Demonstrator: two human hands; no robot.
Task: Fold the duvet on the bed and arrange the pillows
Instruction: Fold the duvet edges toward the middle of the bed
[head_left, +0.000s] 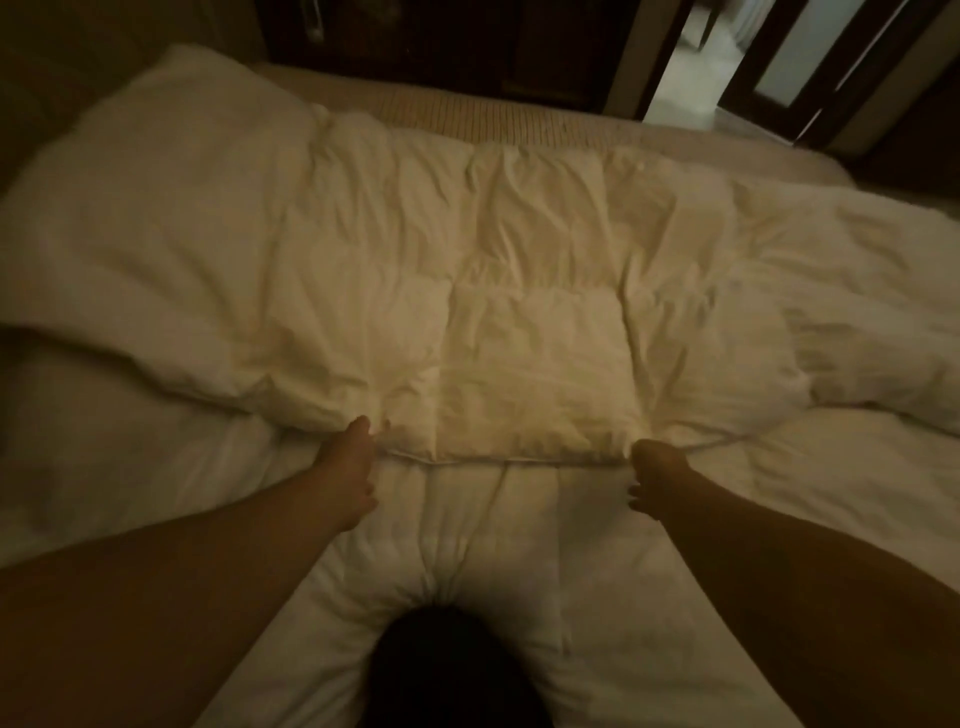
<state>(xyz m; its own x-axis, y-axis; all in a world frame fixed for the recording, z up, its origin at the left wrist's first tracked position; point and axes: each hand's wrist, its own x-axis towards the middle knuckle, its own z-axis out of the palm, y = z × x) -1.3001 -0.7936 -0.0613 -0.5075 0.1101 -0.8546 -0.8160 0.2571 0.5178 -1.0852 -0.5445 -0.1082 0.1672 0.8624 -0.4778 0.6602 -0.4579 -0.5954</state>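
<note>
Both grips pinch the folded edge of the white duvet: left hand and right hand, fingers curled. No readable writing shows on the bed.

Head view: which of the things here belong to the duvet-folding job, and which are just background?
Part of the job:
- duvet, white, its folded edge lying across the lower layer
- left hand, pinching that edge
- right hand, at the same edge; its grip is unclear
- bed, its bare far strip showing

Just background:
- open door at the far right
- dark cabinet behind the bed
</note>
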